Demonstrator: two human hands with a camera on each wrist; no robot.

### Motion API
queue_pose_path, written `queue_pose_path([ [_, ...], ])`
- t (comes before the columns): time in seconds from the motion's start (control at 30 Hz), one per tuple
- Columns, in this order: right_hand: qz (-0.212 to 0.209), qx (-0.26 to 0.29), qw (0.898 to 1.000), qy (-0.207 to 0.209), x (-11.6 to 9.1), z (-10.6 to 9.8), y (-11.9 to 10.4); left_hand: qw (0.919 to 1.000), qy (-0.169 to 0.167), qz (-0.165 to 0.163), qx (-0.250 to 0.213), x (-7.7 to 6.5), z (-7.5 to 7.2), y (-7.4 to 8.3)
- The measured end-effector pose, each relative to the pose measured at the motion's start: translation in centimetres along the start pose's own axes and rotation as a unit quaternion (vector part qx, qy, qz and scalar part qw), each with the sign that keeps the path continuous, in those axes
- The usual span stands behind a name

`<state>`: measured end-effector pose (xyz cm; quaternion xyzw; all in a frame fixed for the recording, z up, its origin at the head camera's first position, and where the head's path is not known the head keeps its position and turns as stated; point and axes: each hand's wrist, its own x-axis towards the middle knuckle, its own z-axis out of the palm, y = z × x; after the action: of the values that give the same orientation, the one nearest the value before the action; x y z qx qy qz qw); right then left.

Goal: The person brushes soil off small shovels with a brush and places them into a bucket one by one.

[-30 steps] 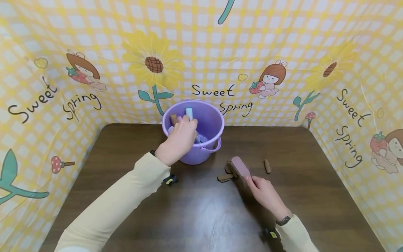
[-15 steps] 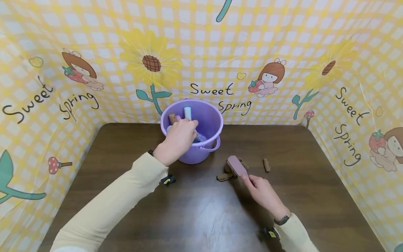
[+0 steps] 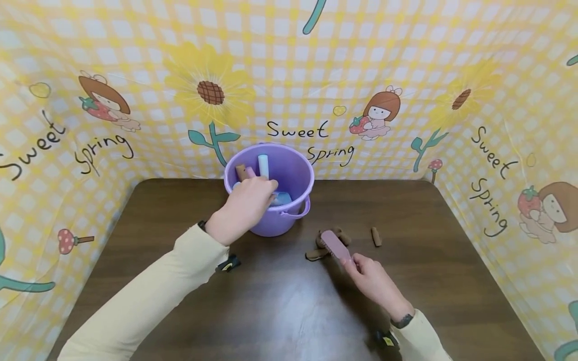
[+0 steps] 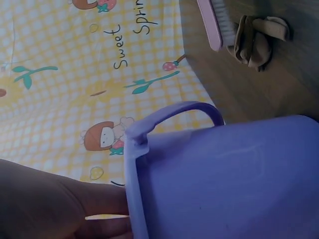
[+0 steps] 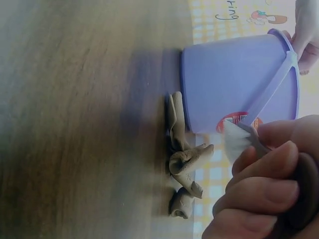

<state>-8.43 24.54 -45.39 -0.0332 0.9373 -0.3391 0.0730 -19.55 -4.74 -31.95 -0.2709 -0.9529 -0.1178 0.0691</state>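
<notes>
My left hand (image 3: 244, 203) reaches over the near rim of a purple bucket (image 3: 272, 220), its fingertips hidden inside. In the left wrist view, its fingers (image 4: 107, 199) pass behind the rim; whether they hold anything does not show. Inside the bucket are a light blue cylinder (image 3: 264, 167), a brown piece (image 3: 241, 172), a pink piece (image 3: 250, 172) and a light blue thing (image 3: 282, 199). My right hand (image 3: 377, 286) grips a brush (image 3: 335, 243) with a pink back and pale bristles. Its head is above several curled brown pieces (image 5: 187, 159) in front of the bucket.
A lone brown roll (image 3: 376, 237) lies to the right of the brush on the dark wooden table (image 3: 271, 316). The bucket's handle (image 3: 300, 213) hangs on its right side. Behind the table rises a yellow checked cloth (image 3: 289, 75).
The head view has shifted slightly. My brush has drawn a little toward me over the brown pieces, its bristles showing less. More of the light blue thing in the bucket now shows by my left hand.
</notes>
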Motion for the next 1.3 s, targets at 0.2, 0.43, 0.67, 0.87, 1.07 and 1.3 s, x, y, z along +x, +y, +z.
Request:
queue_pose_path([
  [0.2, -0.024, -0.023, 0.999, 0.014, -0.5, 0.3, -0.1, 0.9918, 0.109, 0.064, -0.024, -2.2, -0.3, -0.6],
  [0.43, -0.03, -0.073, 0.996, 0.049, -1.4, -0.1, 0.2, 0.9684, 0.233, 0.085, -0.032, -6.4, 0.5, -0.5],
  [0.67, 0.003, -0.094, 0.993, 0.069, -2.7, -0.8, 1.0, 0.9738, 0.224, 0.033, -0.013, -10.5, 1.6, -1.3],
  [0.87, 0.015, -0.117, 0.989, 0.09, -3.8, -1.5, 2.0, 0.9811, 0.189, -0.039, -0.007, -13.1, 3.3, -2.6],
  [1.07, 0.045, -0.113, 0.989, 0.089, -4.9, -1.6, 3.2, 0.9889, 0.125, -0.08, -0.014, -14.6, 5.3, -4.1],
  [1.3, 0.065, -0.128, 0.986, 0.088, -5.4, -1.2, 3.6, 0.9889, 0.074, -0.129, 0.008, -16.2, 7.4, -5.2],
])
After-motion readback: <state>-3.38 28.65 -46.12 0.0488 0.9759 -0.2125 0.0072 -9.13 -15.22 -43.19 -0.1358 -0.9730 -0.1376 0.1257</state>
